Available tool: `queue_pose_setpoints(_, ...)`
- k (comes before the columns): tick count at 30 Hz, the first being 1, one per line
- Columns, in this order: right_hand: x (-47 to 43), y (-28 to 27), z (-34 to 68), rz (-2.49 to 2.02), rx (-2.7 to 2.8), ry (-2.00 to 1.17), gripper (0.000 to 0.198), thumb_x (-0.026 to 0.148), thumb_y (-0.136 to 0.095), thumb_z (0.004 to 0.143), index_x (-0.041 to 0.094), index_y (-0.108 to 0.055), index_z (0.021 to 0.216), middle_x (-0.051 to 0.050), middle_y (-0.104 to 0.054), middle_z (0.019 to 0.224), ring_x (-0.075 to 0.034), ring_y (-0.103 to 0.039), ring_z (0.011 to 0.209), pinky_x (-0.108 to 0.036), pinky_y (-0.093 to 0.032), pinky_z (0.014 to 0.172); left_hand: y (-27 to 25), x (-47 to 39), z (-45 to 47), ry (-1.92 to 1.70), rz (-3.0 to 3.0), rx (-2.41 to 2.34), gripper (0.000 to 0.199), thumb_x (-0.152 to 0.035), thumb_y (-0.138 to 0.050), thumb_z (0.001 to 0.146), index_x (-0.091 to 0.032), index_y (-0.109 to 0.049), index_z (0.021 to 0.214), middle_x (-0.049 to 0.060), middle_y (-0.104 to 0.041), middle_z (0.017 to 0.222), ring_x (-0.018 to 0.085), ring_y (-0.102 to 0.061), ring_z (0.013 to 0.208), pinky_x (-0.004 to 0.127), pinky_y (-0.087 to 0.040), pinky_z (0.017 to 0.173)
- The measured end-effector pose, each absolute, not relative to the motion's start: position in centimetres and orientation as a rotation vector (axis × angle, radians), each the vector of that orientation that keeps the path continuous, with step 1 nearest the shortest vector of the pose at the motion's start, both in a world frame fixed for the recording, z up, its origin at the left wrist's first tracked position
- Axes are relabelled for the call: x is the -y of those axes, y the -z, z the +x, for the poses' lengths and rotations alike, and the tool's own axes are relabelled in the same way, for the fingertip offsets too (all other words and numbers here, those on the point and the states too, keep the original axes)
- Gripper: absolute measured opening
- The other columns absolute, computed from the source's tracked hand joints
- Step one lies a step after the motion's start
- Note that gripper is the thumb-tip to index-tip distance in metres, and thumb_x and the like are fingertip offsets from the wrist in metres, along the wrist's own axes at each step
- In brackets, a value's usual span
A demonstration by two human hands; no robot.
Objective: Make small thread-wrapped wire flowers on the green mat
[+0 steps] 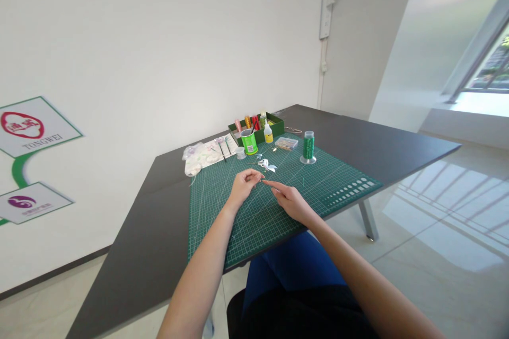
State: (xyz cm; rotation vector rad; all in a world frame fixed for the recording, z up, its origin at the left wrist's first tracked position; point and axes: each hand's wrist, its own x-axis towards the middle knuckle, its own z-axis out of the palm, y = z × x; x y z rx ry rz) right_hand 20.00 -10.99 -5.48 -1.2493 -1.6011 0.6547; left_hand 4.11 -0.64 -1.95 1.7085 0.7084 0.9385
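Observation:
Over the green cutting mat point(214, 217), my left hand point(243, 186) is closed in a pinch. My right hand point(291, 202) has its index finger stretched towards the left fingertips, with thumb and other fingers curled below. Something thin and small seems to be between the fingertips, too small to name. Just beyond them is a white paper-like flower point(267, 164); whether it is held or lies on the mat, I cannot tell. Further off lie small pale pieces point(260, 157). A spool of green thread point(308, 146) stands upright to the right of my hands.
At the back, a green box point(277, 125) holds several coloured spools. Before it stand a bright green tin point(249, 143), a yellow-labelled glue bottle point(268, 133), a small clear cup point(240, 153) and a flat clear case point(286, 143). White sheets with flower pieces point(207, 156) lie at the left.

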Motion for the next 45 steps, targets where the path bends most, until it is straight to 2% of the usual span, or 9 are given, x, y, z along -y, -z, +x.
queue_pose_setpoints(16, 11.15, 5.16, 19.98, -1.253, 1.603, -0.655, 0.046, 0.029, -0.039, 0.096, 0.011, -0.065, 0.13, 0.002, -0.046, 0.058, -0.01, -0.028, 0.048, -0.024, -0.025, 0.048, 1.8, 0.83, 4.07, -0.948, 1.696, -0.729, 0.034, -0.047, -0.075, 0.075, -0.013, -0.069, 0.079, 0.0, -0.059, 0.064, 0.008, -0.044, 0.054, 0.021, -0.033, 0.051)
queue_pose_setpoints(26, 11.06, 5.39, 20.08, -1.257, 1.61, -0.646, 0.046, 0.028, -0.04, 0.096, 0.009, -0.064, 0.131, 0.003, -0.044, 0.058, -0.009, -0.028, 0.048, -0.023, -0.025, 0.048, 2.13, 0.63, 4.07, -0.946, 1.678, -0.728, 0.036, -0.047, -0.076, 0.073, -0.012, -0.067, 0.078, -0.003, -0.052, 0.056, 0.006, -0.038, 0.048, 0.02, -0.028, 0.047)
queue_pose_setpoints(45, 11.04, 5.37, 19.99, -1.254, 1.598, -0.655, 0.045, 0.027, -0.041, 0.096, 0.008, -0.066, 0.129, 0.002, -0.046, 0.057, -0.01, -0.028, 0.048, -0.023, -0.025, 0.048, 2.38, 0.46, 3.95, -0.94, 1.695, -0.758, 0.036, -0.046, -0.076, 0.074, -0.013, -0.067, 0.08, -0.004, -0.05, 0.055, 0.006, -0.038, 0.047, 0.02, -0.026, 0.046)
